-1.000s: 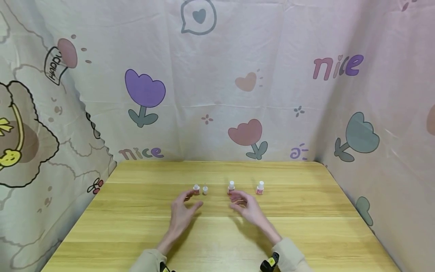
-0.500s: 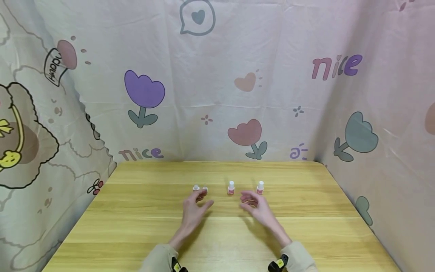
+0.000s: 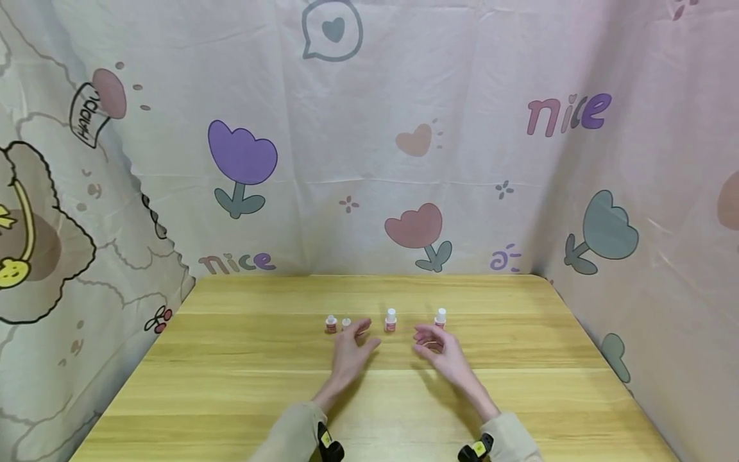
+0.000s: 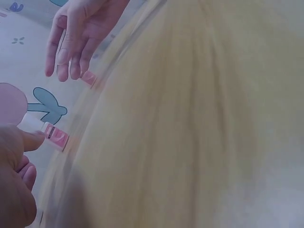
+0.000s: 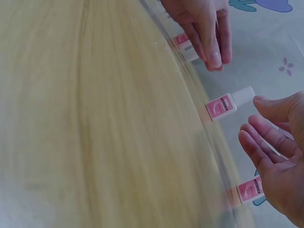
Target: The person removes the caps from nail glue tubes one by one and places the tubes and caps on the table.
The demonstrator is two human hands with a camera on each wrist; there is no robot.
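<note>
Several small white bottles with pink labels stand in a row on the table. The leftmost bottle [image 3: 331, 325] has no tall cap on; a small white cap [image 3: 346, 323] stands upright beside it, partly behind my left hand [image 3: 353, 353]. That hand holds nothing, thumb and fingers spread apart, between the cap and the capped middle bottle [image 3: 390, 321]. In front of the capped right bottle [image 3: 441, 317] is my right hand [image 3: 447, 356], fingers loosely bent and holding nothing. It overlaps that bottle's lower part. The right wrist view shows the middle bottle [image 5: 221, 107] upright near my right thumb.
The wooden table [image 3: 242, 378] reaches back to a pale printed cloth [image 3: 346, 128] hung behind it and on both sides. Black-and-yellow wrist devices [image 3: 475, 449] sit at both sleeves.
My left hand has moved right, from the leftmost bottle past the cap. My right hand has shifted right, from the middle bottle to the right bottle. The bottles stay in place.
</note>
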